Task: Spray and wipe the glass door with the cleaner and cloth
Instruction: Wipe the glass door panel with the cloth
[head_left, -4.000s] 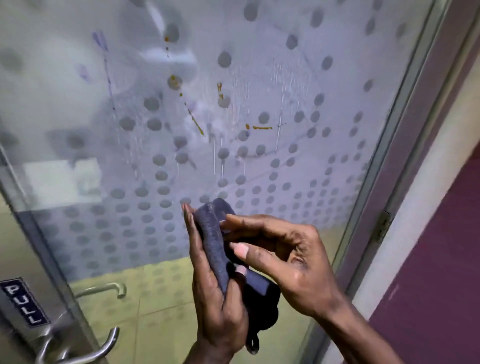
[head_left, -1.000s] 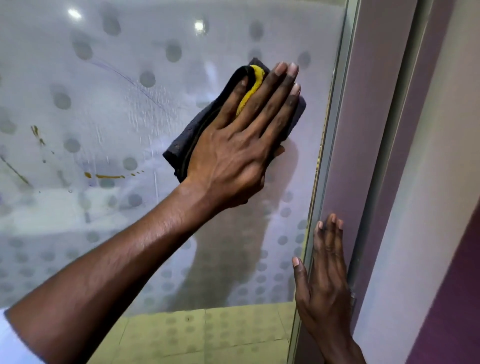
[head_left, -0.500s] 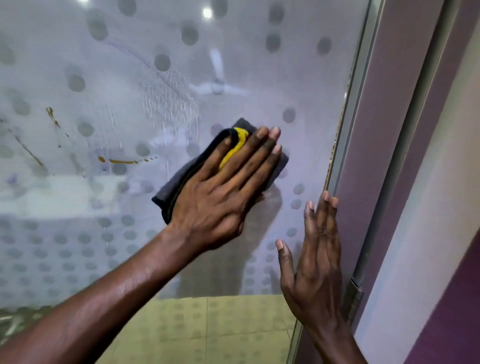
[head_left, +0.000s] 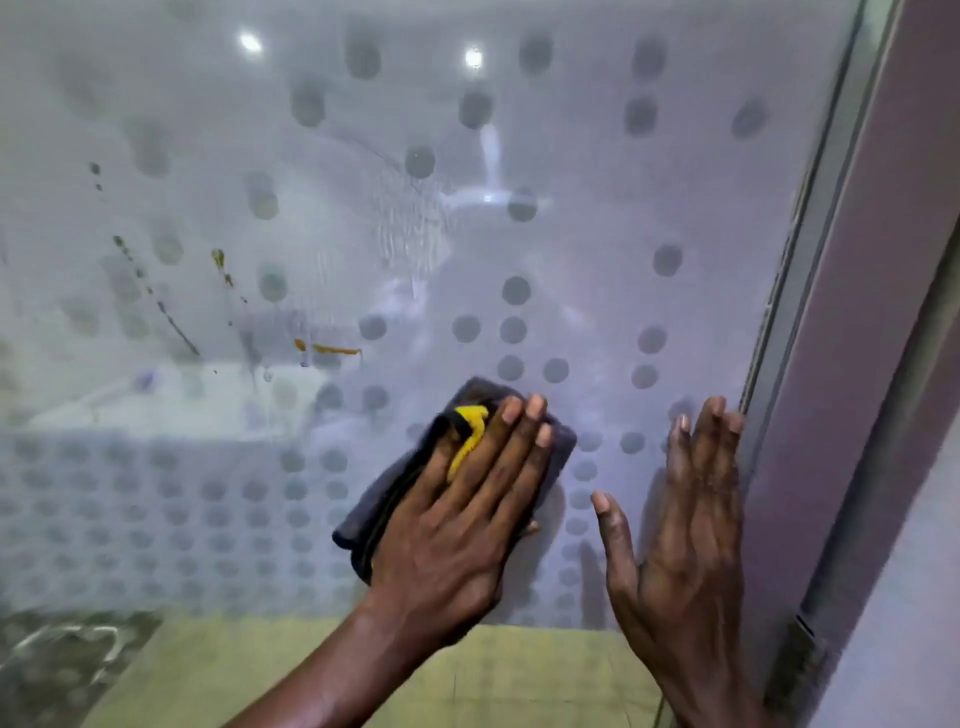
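The frosted glass door (head_left: 597, 171) with grey dots fills the view. My left hand (head_left: 467, 499) presses a folded dark grey cloth (head_left: 387, 499) with a yellow edge flat against the lower middle of the glass. My right hand (head_left: 680, 530) lies flat with fingers spread on the glass beside the door's right edge, holding nothing. Yellow-brown streaks (head_left: 327, 348) and wet drip marks (head_left: 410, 228) sit on the glass up and to the left of the cloth. No spray bottle is in view.
The door's right edge meets a mauve frame (head_left: 852, 322) running top to bottom. A metal hinge (head_left: 800, 644) sits low on that frame. Through the clear lower strip of glass I see yellowish floor tiles (head_left: 498, 675).
My left hand has wiped the cloth downward from the upper right part of the glass to the lower middle. My right hand has stayed flat by the door's right edge.
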